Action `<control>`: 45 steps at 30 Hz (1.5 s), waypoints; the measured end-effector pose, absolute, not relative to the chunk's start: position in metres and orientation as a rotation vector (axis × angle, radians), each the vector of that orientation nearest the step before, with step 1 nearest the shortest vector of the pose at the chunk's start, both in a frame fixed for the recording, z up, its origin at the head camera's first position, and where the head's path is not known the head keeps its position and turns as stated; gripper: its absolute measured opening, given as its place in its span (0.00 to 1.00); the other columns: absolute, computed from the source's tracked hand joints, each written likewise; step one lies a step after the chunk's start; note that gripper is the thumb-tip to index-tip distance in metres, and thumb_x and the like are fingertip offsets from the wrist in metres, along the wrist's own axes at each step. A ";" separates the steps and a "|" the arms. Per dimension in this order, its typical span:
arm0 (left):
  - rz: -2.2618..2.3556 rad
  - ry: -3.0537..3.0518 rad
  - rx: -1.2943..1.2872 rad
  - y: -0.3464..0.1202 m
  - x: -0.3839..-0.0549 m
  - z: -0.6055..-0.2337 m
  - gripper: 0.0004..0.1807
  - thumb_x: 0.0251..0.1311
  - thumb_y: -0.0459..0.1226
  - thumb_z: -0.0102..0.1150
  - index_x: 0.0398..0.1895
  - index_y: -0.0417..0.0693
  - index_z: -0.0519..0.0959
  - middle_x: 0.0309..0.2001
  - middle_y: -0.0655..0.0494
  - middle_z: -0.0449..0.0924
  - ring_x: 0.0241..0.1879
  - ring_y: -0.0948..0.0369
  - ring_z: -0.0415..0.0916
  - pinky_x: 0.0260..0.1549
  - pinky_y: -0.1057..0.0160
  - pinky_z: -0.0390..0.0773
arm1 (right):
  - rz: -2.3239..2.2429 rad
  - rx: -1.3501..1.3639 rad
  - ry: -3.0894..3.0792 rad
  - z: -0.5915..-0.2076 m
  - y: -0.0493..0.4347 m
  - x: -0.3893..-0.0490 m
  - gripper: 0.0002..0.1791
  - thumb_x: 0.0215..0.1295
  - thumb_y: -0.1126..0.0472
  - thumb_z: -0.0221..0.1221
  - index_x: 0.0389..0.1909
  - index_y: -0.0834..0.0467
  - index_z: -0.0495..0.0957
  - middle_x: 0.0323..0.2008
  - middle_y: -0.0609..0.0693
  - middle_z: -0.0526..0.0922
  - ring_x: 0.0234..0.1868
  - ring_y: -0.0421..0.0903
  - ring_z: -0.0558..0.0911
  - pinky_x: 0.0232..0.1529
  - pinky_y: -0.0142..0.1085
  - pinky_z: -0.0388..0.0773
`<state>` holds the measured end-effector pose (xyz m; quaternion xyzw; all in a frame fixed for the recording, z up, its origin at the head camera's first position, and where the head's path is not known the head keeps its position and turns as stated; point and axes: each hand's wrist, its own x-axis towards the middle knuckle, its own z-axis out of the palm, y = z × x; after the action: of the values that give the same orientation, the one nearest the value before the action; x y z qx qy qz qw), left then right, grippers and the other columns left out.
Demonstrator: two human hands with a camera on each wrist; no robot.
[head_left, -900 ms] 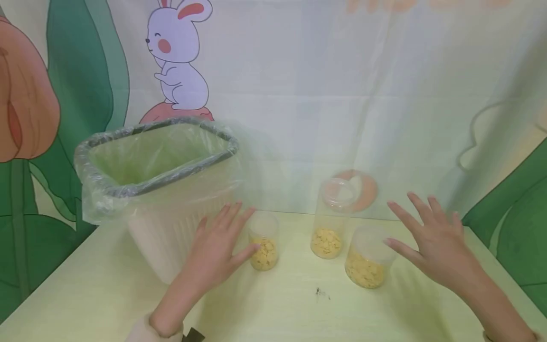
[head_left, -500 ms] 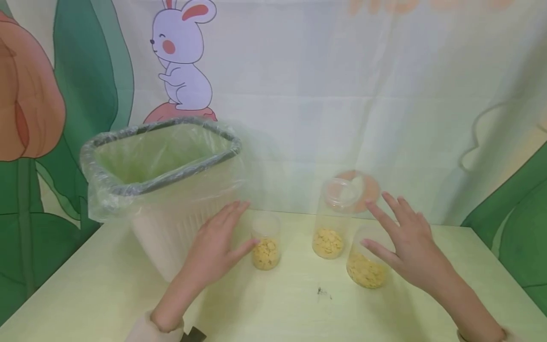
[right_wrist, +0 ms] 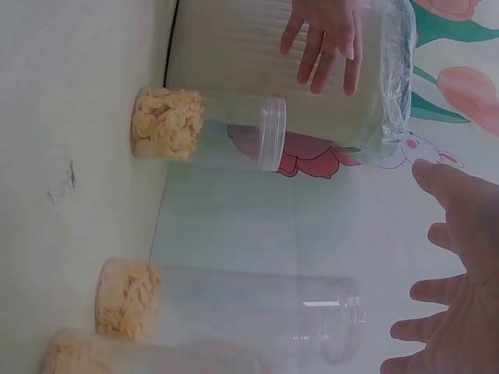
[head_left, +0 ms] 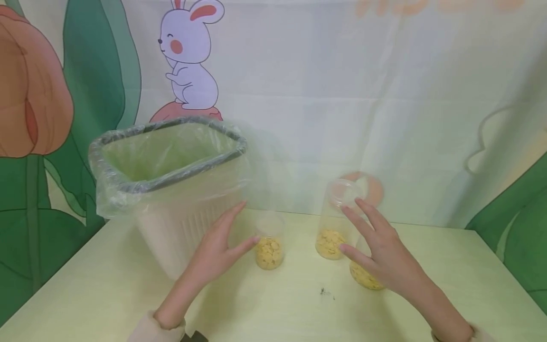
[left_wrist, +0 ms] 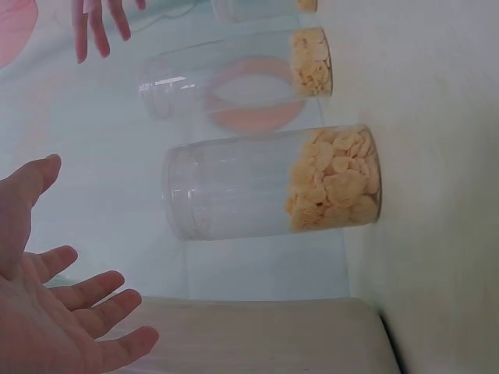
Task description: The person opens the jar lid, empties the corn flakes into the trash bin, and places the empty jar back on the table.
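Three clear plastic jars, each partly filled with yellow flakes, stand upright on the table. My left hand (head_left: 215, 254) hovers just left of the small jar (head_left: 269, 251), fingers spread and holding nothing; in the left wrist view a gap separates that hand from the jar. The tall jar (head_left: 331, 242) is farther right, near the back edge. Over the wide jar (head_left: 365, 275) hangs my right hand (head_left: 386, 254), hiding much of it from the head view. Its fingers are spread with nothing in them, and their tips overlap the tall jar in view.
A pale waste bin (head_left: 166, 237) lined with a clear plastic bag stands at the left rear of the table (head_left: 273, 313). Small dark marks (head_left: 326, 293) show on the tabletop. A printed cloth (head_left: 282, 61) with a rabbit and tulips hangs behind.
My right hand has moved left, from beside the wide jar to over it. The left hand stays next to the small jar, its fingers turned slightly. The jars remain in place.
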<state>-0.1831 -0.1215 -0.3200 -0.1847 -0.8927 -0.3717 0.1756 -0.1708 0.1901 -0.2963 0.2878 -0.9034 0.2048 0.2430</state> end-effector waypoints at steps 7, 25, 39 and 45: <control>-1.233 -2.545 -0.490 -0.122 -0.185 -0.328 0.43 0.53 0.51 0.61 0.68 0.44 0.54 0.66 0.44 0.58 0.63 0.46 0.57 0.59 0.44 0.58 | 0.723 0.787 -2.545 -0.302 0.174 -0.173 0.36 0.60 0.52 0.58 0.68 0.49 0.56 0.67 0.58 0.54 0.64 0.61 0.59 0.50 0.64 0.63; -1.509 -2.532 -0.394 -0.114 -0.194 -0.345 0.45 0.48 0.44 0.67 0.67 0.45 0.55 0.63 0.41 0.62 0.62 0.47 0.60 0.57 0.46 0.63 | 0.903 0.813 -2.606 -0.328 0.145 -0.196 0.35 0.62 0.48 0.55 0.68 0.51 0.55 0.67 0.58 0.54 0.63 0.62 0.61 0.51 0.64 0.63; -1.538 -2.572 -0.323 -0.110 -0.203 -0.359 0.45 0.46 0.46 0.68 0.66 0.47 0.56 0.60 0.41 0.65 0.59 0.44 0.63 0.53 0.43 0.66 | 0.972 0.848 -2.576 -0.340 0.125 -0.212 0.35 0.61 0.50 0.57 0.66 0.58 0.58 0.65 0.62 0.59 0.63 0.61 0.62 0.54 0.59 0.64; -1.556 -2.580 -0.330 -0.108 -0.208 -0.364 0.45 0.46 0.45 0.68 0.66 0.44 0.56 0.59 0.40 0.65 0.58 0.44 0.64 0.52 0.42 0.67 | 1.075 0.849 -2.593 -0.349 0.120 -0.221 0.35 0.62 0.50 0.56 0.66 0.60 0.58 0.65 0.58 0.61 0.65 0.57 0.59 0.59 0.56 0.59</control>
<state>-0.2084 -0.1085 -0.3636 -0.1086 -0.8500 -0.5125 0.0555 -0.2213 0.1202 -0.3491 0.2878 -0.8794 0.3646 0.1045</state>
